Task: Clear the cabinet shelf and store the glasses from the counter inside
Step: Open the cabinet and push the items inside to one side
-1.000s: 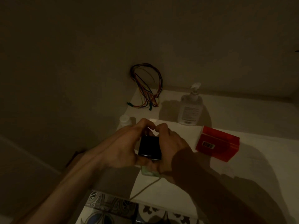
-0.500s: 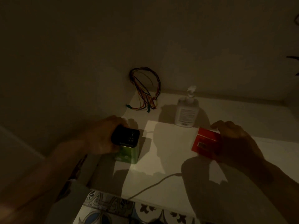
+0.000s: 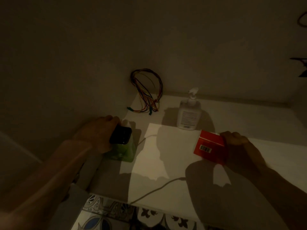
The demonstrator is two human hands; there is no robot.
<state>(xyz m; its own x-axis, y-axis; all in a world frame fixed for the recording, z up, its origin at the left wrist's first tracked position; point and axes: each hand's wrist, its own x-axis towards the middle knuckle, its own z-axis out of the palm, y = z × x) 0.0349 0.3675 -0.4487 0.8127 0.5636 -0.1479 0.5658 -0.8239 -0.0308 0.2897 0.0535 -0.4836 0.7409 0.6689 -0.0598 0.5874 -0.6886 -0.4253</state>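
I look into a dim white cabinet shelf. My left hand holds a small black device together with a green translucent box at the shelf's left side. A pale cord trails from there over the shelf's front edge. My right hand grips a red box with a barcode label, tilted and lifted slightly off the shelf on the right. No glasses are in sight.
A white pump bottle stands at the back middle. A bundle of coloured wires hangs from the back left corner. A small white bottle sits behind my left hand. Patterned tiles show below the shelf edge.
My hands, together on the black device a second ago, have parted. The left carried the device and green box leftward; the right reached to the red box and took hold of it.
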